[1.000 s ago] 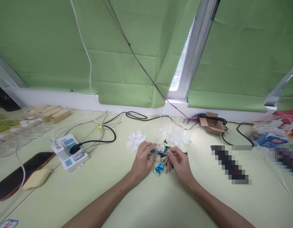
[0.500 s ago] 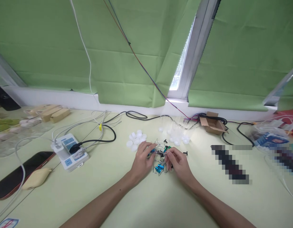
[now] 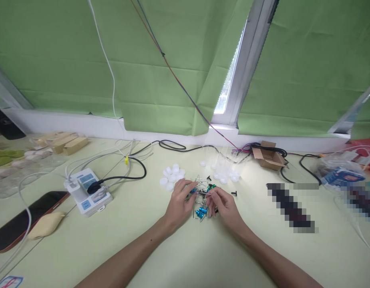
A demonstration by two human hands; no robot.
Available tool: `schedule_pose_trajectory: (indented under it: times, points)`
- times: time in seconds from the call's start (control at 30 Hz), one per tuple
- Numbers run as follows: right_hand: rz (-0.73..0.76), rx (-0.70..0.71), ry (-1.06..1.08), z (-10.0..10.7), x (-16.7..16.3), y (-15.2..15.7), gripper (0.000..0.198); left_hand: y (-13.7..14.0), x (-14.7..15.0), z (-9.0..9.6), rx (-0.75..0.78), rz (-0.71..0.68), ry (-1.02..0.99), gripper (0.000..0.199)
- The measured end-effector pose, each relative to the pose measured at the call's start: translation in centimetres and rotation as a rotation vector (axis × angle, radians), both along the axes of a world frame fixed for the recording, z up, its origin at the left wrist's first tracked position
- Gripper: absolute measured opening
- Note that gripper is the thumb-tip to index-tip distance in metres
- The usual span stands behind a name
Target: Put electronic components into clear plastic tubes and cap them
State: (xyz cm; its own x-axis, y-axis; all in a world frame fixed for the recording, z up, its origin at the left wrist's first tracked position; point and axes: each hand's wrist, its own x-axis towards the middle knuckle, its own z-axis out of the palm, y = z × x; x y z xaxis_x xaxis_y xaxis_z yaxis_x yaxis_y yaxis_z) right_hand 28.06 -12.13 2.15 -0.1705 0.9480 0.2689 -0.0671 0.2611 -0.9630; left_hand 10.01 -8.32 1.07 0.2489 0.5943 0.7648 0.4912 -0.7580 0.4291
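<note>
My left hand (image 3: 181, 200) is closed with its fingertips round a small blue metal part (image 3: 193, 191), mostly hidden by the fingers. Opposite it, my right hand (image 3: 223, 203) pinches a thin metal rod (image 3: 208, 194) that points left toward the other hand. Between and below both hands lies a loose pile of blue metal parts (image 3: 201, 212), thin bent metal rods and a green part (image 3: 212, 187). Two small black T-shaped pieces lie close by, one behind the pile (image 3: 209, 178) and one right of my right hand (image 3: 234, 193).
White round caps (image 3: 169, 183) lie behind my left hand, and clear containers (image 3: 225, 166) stand behind the pile. A power strip (image 3: 90, 192) with cables and a phone (image 3: 49, 204) are at left. An open cardboard box (image 3: 269, 158) sits at the back right.
My right fingers have shifted very slightly around the thin rod. Otherwise both hands and the pile stay in place.
</note>
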Motion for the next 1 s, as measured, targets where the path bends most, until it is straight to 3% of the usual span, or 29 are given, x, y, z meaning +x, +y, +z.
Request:
schedule_pose_trajectory:
  times: [1.0]
  points:
    - [0.059,0.002,-0.012,-0.10,0.23,0.15,0.039,-0.13,0.01,-0.05,-0.010,-0.014,-0.007,0.027]
